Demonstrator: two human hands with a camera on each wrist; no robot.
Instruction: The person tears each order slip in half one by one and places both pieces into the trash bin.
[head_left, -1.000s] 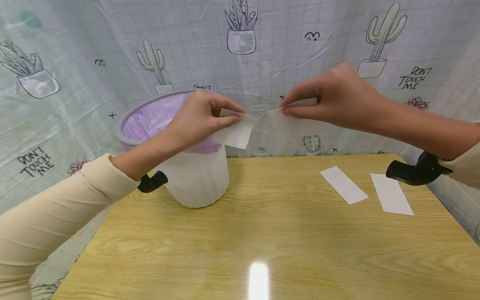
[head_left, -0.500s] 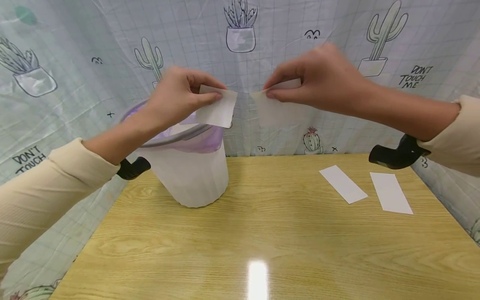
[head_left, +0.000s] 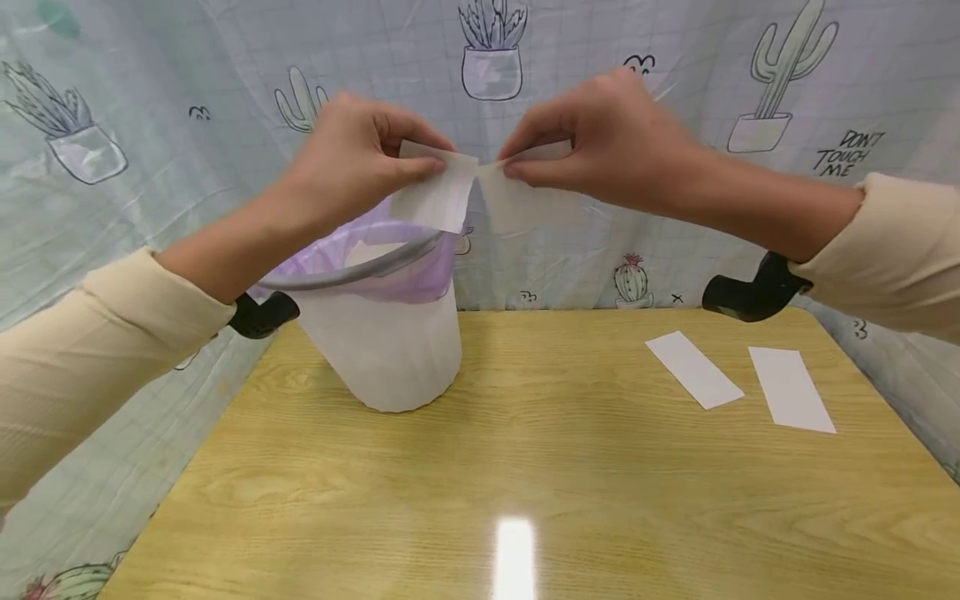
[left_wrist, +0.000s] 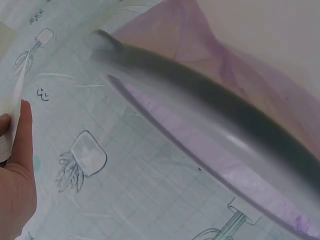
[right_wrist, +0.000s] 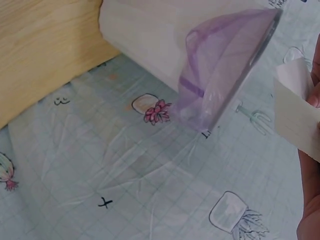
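My left hand (head_left: pixel 352 158) pinches a small piece of white paper (head_left: pixel 435 200) between thumb and fingertips, raised over the right side of the bin. My right hand (head_left: pixel 615 150) pinches another thin white paper piece (head_left: pixel 525 200) the same way, its fingertips close beside the left piece. The inner edges of the two pieces meet in the head view. The right wrist view shows the paper (right_wrist: pixel 297 112) at its right edge, with a fold or second layer standing behind. A white bin (head_left: pixel 390 350) with a purple liner bag (head_left: pixel 420 283) stands below my left hand.
Some white paper (head_left: pixel 367 252) shows inside the bin, behind its grey rim (head_left: pixel 360 273). Two white paper strips (head_left: pixel 693 369) lie at the right of the wooden table (head_left: pixel 570 475). A cactus-print curtain (head_left: pixel 555 267) hangs behind the table.
Both hands have risen, each holding its paper, and moved left. The right hand has travelled further, so the gap between the two pieces has closed in the head view.
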